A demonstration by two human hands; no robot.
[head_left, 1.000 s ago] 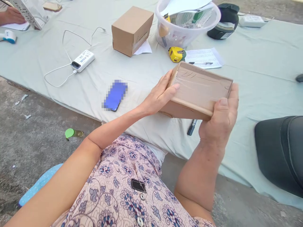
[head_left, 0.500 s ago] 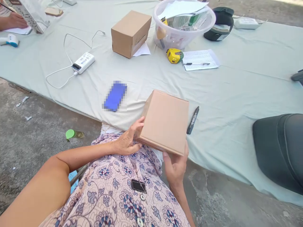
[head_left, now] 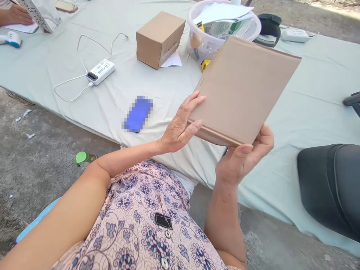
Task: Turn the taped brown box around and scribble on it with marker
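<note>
Both my hands hold a flat cardboard box (head_left: 242,90) up in front of me, tilted, with one broad plain face toward me. My left hand (head_left: 180,125) grips its lower left edge, with the fingers spread along the face. My right hand (head_left: 242,159) supports the bottom corner from below. The box hides most of a yellow tape measure (head_left: 205,65). A blurred phone (head_left: 138,113) lies on the pale green cloth (head_left: 64,45) to the left of my left hand.
A second cardboard box (head_left: 159,40) and a clear plastic tub (head_left: 216,30) of papers stand on the cloth. A white power bank (head_left: 100,72) trails a cable. A co-worker's hand (head_left: 17,15) rests at top left. A dark seat (head_left: 329,187) stands at right; a green-capped bottle (head_left: 84,157) lies on the concrete.
The box has risen from my lap and tilted up, now covering the paper sheet and most of the tape measure. Both my hands moved up and forward with it.
</note>
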